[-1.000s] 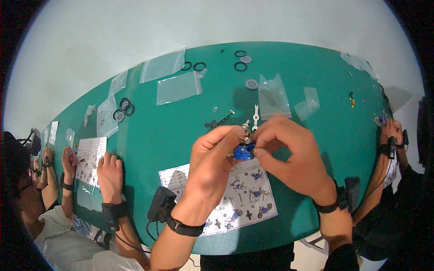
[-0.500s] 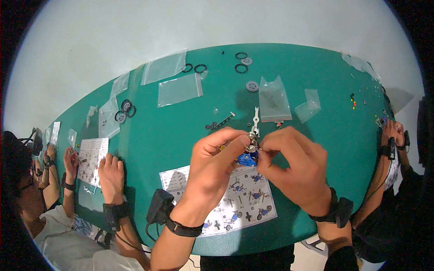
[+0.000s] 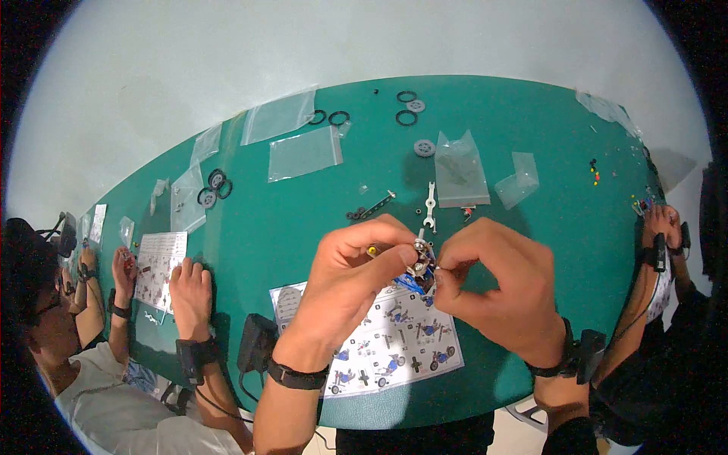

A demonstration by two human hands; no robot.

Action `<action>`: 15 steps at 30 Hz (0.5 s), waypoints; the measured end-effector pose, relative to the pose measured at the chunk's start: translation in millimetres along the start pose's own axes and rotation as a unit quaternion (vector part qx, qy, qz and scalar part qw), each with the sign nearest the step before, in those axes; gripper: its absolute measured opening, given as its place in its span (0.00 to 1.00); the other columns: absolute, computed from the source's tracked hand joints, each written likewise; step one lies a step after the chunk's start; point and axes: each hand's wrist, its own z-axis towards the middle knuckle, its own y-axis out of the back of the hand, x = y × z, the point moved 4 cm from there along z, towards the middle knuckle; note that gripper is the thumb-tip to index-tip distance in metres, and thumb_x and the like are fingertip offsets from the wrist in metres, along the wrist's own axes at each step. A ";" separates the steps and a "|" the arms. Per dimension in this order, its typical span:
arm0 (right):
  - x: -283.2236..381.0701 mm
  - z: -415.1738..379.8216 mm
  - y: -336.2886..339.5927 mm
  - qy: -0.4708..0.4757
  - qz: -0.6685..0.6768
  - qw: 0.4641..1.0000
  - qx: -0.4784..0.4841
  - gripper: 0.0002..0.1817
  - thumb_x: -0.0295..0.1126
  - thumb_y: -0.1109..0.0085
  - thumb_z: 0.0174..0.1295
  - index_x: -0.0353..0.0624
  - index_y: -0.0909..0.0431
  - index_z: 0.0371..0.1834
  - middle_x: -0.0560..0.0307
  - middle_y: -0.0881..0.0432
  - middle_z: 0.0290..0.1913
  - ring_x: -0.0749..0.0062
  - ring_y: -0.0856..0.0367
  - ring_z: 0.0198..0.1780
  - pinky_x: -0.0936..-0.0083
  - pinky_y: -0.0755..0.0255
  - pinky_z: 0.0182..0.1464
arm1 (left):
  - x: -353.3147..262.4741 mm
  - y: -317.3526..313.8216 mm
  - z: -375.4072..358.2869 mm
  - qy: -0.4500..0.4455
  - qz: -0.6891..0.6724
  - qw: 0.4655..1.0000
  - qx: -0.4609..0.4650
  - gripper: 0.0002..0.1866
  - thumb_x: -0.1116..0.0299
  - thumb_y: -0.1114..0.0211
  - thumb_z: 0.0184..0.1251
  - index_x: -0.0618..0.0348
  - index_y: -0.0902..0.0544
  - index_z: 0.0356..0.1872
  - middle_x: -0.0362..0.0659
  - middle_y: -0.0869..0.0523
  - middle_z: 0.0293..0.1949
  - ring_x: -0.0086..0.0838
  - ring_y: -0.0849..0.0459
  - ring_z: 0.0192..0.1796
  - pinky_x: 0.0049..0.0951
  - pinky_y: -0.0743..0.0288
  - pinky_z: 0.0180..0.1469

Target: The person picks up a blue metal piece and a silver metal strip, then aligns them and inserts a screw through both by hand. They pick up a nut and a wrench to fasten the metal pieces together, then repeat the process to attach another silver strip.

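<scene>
1. A small, compact model assembly of blue, silver metallic and dark parts [image 3: 413, 283] is held raised above the tabletop [image 3: 265, 212], partly hidden by the left grip [image 3: 356, 262].
2. Its blue section sits lowest, angled, nearest the wearer; silver rounded pieces cluster above, and a pale stub points away at the top.
3. The right grip [image 3: 497, 292] is at its right edge; contact there is too small to tell.
4. A tiny yellow round piece [image 3: 371, 250] shows between the left fingers; whether it is attached is unclear.
</scene>
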 end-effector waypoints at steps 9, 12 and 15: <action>-1.2 0.9 0.8 -0.012 -0.005 1.000 0.000 0.13 0.17 0.28 0.50 0.40 0.22 0.35 0.56 0.19 0.32 0.69 0.13 0.30 0.73 0.18 0.32 | 1.1 1.6 0.0 0.018 0.010 1.000 -0.022 0.06 0.81 0.33 0.71 0.65 0.12 0.45 0.41 0.12 0.42 0.21 0.16 0.45 0.24 0.23 0.49; -3.0 0.6 0.1 -0.013 -0.009 1.000 -0.009 0.13 0.17 0.28 0.50 0.40 0.22 0.35 0.55 0.19 0.32 0.69 0.13 0.30 0.73 0.19 0.32 | 2.9 -2.8 -0.1 0.017 0.031 0.998 -0.044 0.07 0.81 0.33 0.71 0.65 0.12 0.46 0.41 0.11 0.43 0.21 0.15 0.46 0.23 0.23 0.48; -4.1 0.5 -0.4 -0.020 -0.002 1.000 -0.009 0.13 0.18 0.28 0.51 0.39 0.22 0.35 0.55 0.19 0.32 0.68 0.13 0.30 0.73 0.19 0.32 | 6.9 -0.2 0.5 0.006 0.013 0.999 -0.036 0.08 0.81 0.33 0.71 0.65 0.13 0.48 0.41 0.10 0.42 0.20 0.15 0.45 0.23 0.22 0.48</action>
